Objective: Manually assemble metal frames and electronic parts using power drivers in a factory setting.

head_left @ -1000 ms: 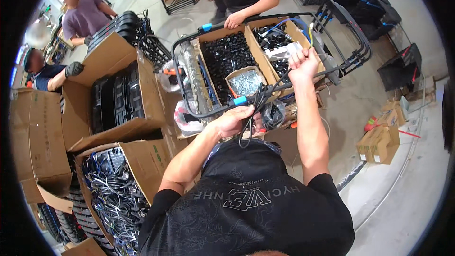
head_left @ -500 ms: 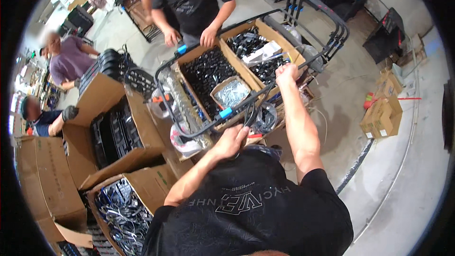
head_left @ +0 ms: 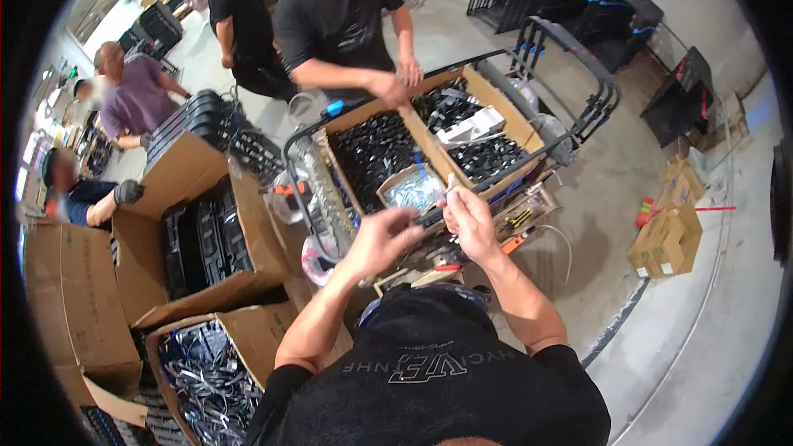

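Observation:
My left hand [head_left: 384, 239] is raised just in front of the near edge of the cartons, fingers apart, slightly blurred, with nothing seen in it. Close by on its right, my right hand [head_left: 471, 219] pinches a small whitish piece [head_left: 451, 182] that sticks up from the fingertips; it is too small to name. Beyond both hands lies a small carton of shiny metal fasteners [head_left: 410, 190]. It sits in a larger carton full of small black parts [head_left: 372, 153]. A second carton of black parts [head_left: 487, 157] beside it holds a white box [head_left: 475, 126].
A black tubular frame [head_left: 291, 167] surrounds the cartons. Across from me, a co-worker's hand [head_left: 388, 89] is over the carton edge. At left stand a carton of black moulded parts [head_left: 206, 231] and a carton of cables [head_left: 215, 380]. Brown boxes [head_left: 671, 239] sit on the floor at right.
My right hand has come back from the far right cartons toward my left. The black cables in my left hand are gone from it. The co-worker opposite has reached over the cartons.

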`<state>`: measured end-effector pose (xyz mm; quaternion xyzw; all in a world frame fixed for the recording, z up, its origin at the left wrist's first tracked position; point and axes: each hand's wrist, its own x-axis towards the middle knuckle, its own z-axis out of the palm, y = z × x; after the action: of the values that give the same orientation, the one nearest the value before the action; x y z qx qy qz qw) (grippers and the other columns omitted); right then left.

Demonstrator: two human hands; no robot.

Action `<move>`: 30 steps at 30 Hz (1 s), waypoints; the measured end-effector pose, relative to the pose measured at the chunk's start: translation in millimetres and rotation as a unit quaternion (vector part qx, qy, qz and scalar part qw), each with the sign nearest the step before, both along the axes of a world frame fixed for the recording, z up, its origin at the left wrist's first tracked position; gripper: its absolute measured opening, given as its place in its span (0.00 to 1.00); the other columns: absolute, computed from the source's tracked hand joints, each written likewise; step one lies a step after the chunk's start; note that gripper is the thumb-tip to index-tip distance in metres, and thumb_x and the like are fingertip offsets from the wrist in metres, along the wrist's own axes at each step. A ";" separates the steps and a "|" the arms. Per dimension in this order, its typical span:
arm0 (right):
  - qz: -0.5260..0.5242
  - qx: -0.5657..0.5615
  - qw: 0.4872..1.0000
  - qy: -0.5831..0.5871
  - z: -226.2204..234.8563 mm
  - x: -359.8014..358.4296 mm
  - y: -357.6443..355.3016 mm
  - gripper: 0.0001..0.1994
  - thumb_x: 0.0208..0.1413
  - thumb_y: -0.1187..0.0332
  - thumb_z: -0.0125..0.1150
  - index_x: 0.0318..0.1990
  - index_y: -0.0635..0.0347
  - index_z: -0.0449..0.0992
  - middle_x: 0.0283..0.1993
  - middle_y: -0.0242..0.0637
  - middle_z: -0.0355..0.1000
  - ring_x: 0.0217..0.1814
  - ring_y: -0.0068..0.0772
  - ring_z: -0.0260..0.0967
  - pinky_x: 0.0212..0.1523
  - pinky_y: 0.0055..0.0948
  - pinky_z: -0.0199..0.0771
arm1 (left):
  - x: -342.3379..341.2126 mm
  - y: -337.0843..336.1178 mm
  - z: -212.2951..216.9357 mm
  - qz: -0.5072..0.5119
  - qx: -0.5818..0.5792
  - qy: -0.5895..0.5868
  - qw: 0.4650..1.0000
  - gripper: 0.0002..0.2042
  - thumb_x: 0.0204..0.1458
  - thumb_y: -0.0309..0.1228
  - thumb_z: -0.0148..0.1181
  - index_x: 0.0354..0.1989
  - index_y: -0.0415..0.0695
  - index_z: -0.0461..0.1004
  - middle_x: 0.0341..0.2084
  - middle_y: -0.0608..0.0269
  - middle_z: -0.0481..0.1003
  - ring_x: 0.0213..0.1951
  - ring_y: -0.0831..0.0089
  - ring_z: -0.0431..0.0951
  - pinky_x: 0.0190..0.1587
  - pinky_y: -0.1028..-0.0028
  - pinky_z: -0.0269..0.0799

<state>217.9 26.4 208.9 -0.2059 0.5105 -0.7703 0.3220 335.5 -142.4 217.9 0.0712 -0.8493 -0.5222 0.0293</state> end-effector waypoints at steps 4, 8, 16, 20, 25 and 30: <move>0.007 0.085 0.977 0.197 -13.4 26.4 1.2 0.14 0.70 0.60 0.45 0.33 0.59 0.66 0.20 0.20 0.55 0.18 0.11 0.47 0.19 0.17 0.48 | -3.8 -8.6 25.9 0.016 0.187 0.019 0.982 0.19 0.52 0.28 0.67 0.51 0.37 0.72 0.34 0.66 0.77 0.38 0.80 0.75 0.41 0.76 0.74; -0.005 0.086 0.977 0.196 -12.8 37.8 1.4 0.14 0.69 0.61 0.45 0.32 0.60 0.66 0.20 0.23 0.60 0.19 0.11 0.52 0.20 0.18 0.52 | 5.2 1.2 29.6 0.013 0.241 0.000 0.970 0.21 0.50 0.27 0.69 0.52 0.37 0.71 0.33 0.67 0.77 0.36 0.80 0.75 0.41 0.77 0.74; 0.000 0.114 0.979 0.171 0.1 54.1 0.9 0.14 0.69 0.64 0.46 0.33 0.64 0.68 0.20 0.29 0.66 0.21 0.16 0.62 0.22 0.21 0.64 | 13.2 11.0 25.6 0.105 0.075 0.114 0.985 0.23 0.46 0.26 0.72 0.51 0.39 0.73 0.29 0.62 0.78 0.33 0.78 0.77 0.38 0.76 0.75; 0.033 0.084 0.985 0.147 2.2 57.7 1.2 0.14 0.69 0.65 0.45 0.32 0.63 0.67 0.20 0.28 0.64 0.20 0.16 0.60 0.22 0.21 0.61 | 16.7 4.1 28.9 0.055 0.017 0.156 0.986 0.20 0.44 0.26 0.72 0.47 0.39 0.76 0.28 0.60 0.78 0.31 0.77 0.78 0.36 0.76 0.75; 0.113 0.109 0.970 0.184 9.8 47.6 11.3 0.15 0.67 0.64 0.47 0.31 0.65 0.68 0.20 0.32 0.66 0.20 0.19 0.62 0.23 0.23 0.63 | 19.0 -6.1 34.6 -0.018 -0.071 0.140 0.987 0.17 0.42 0.27 0.73 0.42 0.38 0.78 0.28 0.60 0.79 0.30 0.74 0.79 0.35 0.74 0.74; 0.217 0.125 0.949 0.189 16.4 35.9 17.5 0.15 0.64 0.62 0.50 0.29 0.65 0.69 0.20 0.35 0.66 0.20 0.22 0.62 0.24 0.25 0.61 | 28.0 -4.2 37.3 -0.032 0.019 0.086 0.996 0.16 0.43 0.30 0.72 0.40 0.39 0.79 0.28 0.59 0.79 0.31 0.70 0.80 0.35 0.73 0.74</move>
<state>253.8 43.9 225.3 -0.4117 0.5971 -0.5585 0.4026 363.5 -146.6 255.2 -0.0009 -0.8353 -0.5434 0.0837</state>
